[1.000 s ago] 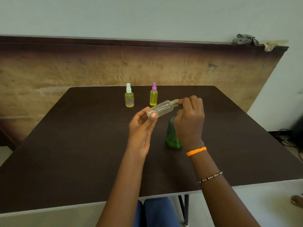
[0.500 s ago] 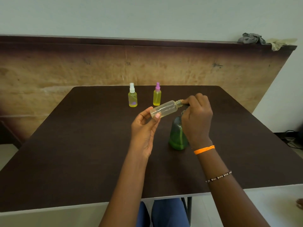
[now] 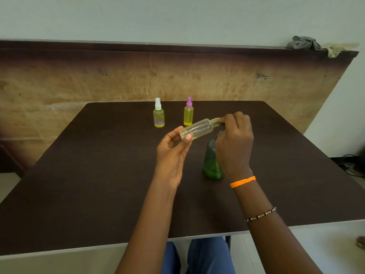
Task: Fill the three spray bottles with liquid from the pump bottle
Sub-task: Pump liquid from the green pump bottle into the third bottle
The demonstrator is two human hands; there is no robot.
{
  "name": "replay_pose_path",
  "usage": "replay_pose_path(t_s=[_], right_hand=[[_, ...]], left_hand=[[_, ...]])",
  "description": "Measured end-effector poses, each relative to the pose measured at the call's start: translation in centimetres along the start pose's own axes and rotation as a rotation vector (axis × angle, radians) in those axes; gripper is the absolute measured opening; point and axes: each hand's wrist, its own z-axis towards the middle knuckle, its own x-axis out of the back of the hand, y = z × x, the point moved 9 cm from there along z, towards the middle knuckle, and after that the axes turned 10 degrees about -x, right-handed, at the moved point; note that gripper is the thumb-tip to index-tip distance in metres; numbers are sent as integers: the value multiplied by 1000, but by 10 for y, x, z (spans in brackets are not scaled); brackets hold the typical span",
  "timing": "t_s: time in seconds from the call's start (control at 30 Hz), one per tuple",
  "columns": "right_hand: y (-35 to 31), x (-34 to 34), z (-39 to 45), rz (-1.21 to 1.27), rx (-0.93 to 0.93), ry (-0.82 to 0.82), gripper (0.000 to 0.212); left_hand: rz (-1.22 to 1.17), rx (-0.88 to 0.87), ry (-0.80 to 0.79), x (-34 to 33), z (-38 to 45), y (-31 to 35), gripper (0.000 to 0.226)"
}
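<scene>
My left hand (image 3: 171, 153) pinches the base of a clear spray bottle (image 3: 197, 129), held almost on its side with its open neck toward the right. A thin layer of yellowish liquid lies in it. My right hand (image 3: 234, 143) curls over the top of the green pump bottle (image 3: 211, 165), which stands on the dark table (image 3: 98, 175); the pump head is hidden under my fingers, right at the clear bottle's neck. Two filled yellow spray bottles stand at the far side: one with a white cap (image 3: 158, 115), one with a purple cap (image 3: 188, 114).
A wooden board (image 3: 79, 80) leans behind the table, with grey and tan rags (image 3: 304, 43) on its top right corner. Cables (image 3: 349, 167) lie on the floor at the right. My blue-trousered knees (image 3: 197, 256) are under the table's near edge.
The hands and both bottles keep the same pose. Only the camera view shifted slightly.
</scene>
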Motion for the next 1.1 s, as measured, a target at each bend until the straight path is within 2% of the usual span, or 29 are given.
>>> replay_pose_path(t_s=[0.17, 0.43, 0.67, 0.87, 0.97, 1.1], right_hand=[[4, -4, -16, -35, 57, 79, 17], [-8, 1, 9, 11, 36, -72, 21], [3, -5, -16, 41, 13, -25, 20], [-7, 4, -2, 32, -8, -111, 18], [-5, 5, -2, 50, -61, -114, 24], [0, 1, -18, 47, 3, -49, 31]], left_hand=[[11, 9, 8, 7, 0, -3, 28], [-28, 8, 9, 0, -3, -1, 26], [16, 3, 8, 6, 0, -3, 27], [-5, 6, 1, 2, -2, -1, 27], [-35, 20, 12, 2, -3, -4, 27], [-17, 24, 20, 6, -2, -6, 29]])
